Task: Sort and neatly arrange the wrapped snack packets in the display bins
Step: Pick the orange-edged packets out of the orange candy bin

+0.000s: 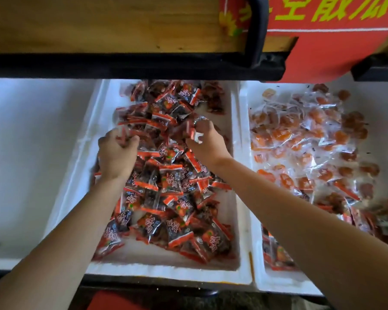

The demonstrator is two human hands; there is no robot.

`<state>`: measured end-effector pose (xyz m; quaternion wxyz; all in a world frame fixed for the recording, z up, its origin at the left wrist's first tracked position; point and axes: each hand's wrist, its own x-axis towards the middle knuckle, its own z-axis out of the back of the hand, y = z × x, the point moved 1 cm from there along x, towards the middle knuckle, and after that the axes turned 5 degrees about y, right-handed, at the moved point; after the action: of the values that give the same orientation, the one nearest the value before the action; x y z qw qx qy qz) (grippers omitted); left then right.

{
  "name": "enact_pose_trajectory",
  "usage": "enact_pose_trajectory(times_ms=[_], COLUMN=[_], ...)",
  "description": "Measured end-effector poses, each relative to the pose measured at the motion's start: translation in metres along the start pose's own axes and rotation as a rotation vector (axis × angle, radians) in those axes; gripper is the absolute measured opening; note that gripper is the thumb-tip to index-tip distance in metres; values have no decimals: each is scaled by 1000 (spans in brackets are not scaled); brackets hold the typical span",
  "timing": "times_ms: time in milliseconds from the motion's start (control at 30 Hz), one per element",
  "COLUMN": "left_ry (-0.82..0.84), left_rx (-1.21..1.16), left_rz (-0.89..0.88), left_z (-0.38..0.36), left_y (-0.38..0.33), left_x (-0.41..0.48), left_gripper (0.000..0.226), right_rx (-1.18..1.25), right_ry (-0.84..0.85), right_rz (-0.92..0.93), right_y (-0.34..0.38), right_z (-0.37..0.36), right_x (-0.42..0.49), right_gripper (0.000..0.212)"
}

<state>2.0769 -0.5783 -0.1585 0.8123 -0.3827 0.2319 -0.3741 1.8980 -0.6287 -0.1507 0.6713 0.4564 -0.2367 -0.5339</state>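
- Red-black packets (pixel 166 182) in middle bin (pixel 166 274): white characters, unreadable.
- Fingers of left hand (pixel 118 153) and right hand (pixel 205 142) curl round packets, over bin centre.
- Bare strip along bin's near wall.

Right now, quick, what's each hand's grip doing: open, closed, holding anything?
Left hand: grip curled round a bunch of red-and-black plastic-wrapped snack packets.
Right hand: grip pinching a few more of them.

White foam bins (pixel 166 275): three.
Hands: two, left hand (pixel 117 153) and right hand (pixel 207 143).
Red-and-black packets (pixel 166 182): dozens, too heaped to count.
Clear orange packets (pixel 300 135): dozens as well.
Red banner (pixel 334 41): one.
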Motion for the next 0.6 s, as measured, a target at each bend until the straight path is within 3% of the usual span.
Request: enact_pose_trajectory(times_ms=[100, 200, 333, 467, 600], left_ry=[104, 209, 381, 627, 841], left_rx=[119, 259, 367, 333, 349], left_rz=[-179, -421, -593, -704, -650], left_z=[-1, -22, -73, -128, -182], left_y=[-14, -14, -11, -32, -52], left_x=[-30, -72, -119, -163, -191], left_gripper=[37, 42, 41, 40, 47], right_rx=[-157, -335, -506, -585, -601], right_ry=[19, -17, -48, -71, 45], right_rz=[63, 113, -14, -191, -232], right_y=[-14, -54, -119, -183, -223], right_z=[2, 30, 92, 152, 182], right_x=[-26, -69, -122, -156, -167], right_gripper=[40, 30, 31, 45, 67])
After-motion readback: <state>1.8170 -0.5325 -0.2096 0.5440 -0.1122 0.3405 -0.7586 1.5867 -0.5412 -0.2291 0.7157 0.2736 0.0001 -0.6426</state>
